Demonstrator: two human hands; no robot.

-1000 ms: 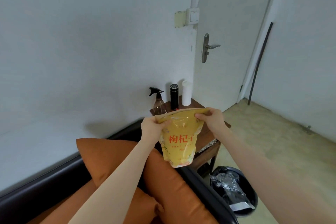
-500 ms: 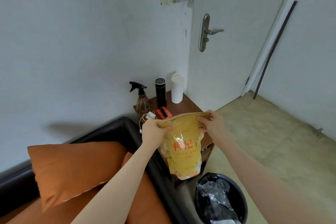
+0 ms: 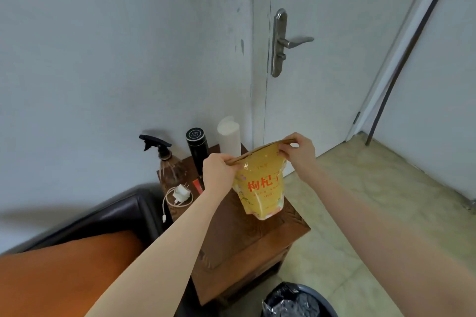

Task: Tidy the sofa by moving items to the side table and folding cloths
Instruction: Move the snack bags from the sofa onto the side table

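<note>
A yellow pouch (image 3: pixel 261 189) with red characters hangs upright above the brown wooden side table (image 3: pixel 247 242). My left hand (image 3: pixel 219 171) pinches its top left corner and my right hand (image 3: pixel 300 152) pinches its top right corner. The pouch's bottom sits just over the table's middle; I cannot tell whether it touches. The dark sofa arm (image 3: pixel 121 213) and an orange cushion (image 3: pixel 64 275) lie at lower left.
On the table's back stand a spray bottle (image 3: pixel 167 165), a black flask (image 3: pixel 197 152) and a white roll (image 3: pixel 229 136). A white charger with cable (image 3: pixel 179 195) and a red item (image 3: pixel 197 186) lie near them. A lined bin (image 3: pixel 296 301) stands below; a closed door (image 3: pixel 322 46) behind.
Both hands carried the pouch from above the sofa cushions rightward and forward to over the side table. The view moved closer to the table and the door.
</note>
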